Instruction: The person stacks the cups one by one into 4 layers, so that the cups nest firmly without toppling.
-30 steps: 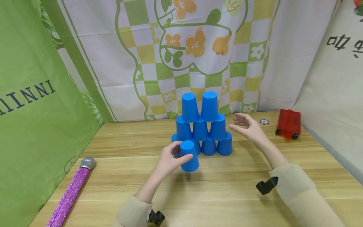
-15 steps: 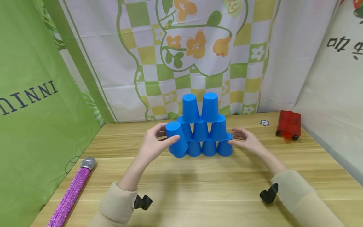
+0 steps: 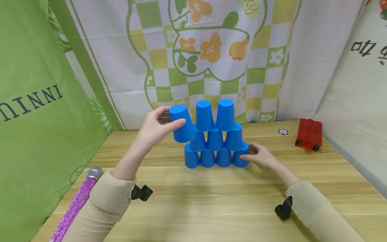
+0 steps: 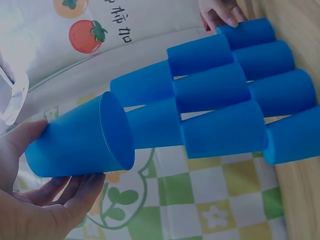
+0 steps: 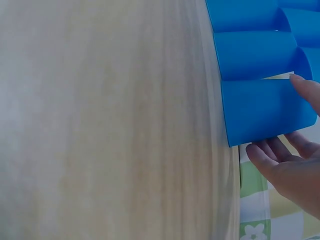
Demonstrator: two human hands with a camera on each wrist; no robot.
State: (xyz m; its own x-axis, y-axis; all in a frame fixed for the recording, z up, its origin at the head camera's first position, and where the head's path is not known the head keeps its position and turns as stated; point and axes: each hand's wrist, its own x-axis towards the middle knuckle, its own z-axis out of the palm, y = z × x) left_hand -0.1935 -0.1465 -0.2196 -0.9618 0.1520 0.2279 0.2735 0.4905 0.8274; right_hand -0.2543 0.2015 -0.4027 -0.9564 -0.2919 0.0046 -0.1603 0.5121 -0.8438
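My left hand [image 3: 155,127] holds a blue plastic cup [image 3: 182,123] upside down, thumb in front and fingers behind. This cup is raised beside the top tier, tilted a little, and overlaps the stack's left edge in the head view. Blue cups stand upside down in a pyramid: several in the bottom row, three in the middle row [image 3: 215,140], two on top [image 3: 204,116]. At the right end, my right hand [image 3: 260,155] has its thumb and fingers around the lowest cup [image 5: 270,110]. In the left wrist view, the held cup [image 4: 75,140] shows its open rim facing the stack.
A pink glittery microphone [image 3: 75,205] lies on the wooden table [image 3: 217,208] at left. Toward the back right are a red toy vehicle [image 3: 309,134] and a small poker chip [image 3: 283,131]. A patterned curtain [image 3: 169,77] hangs close behind the stack.
My left hand has lifted its cup from low in front of the pyramid, up and leftward to top-tier height. My right hand has come down from beside the middle row to the bottom right cup.
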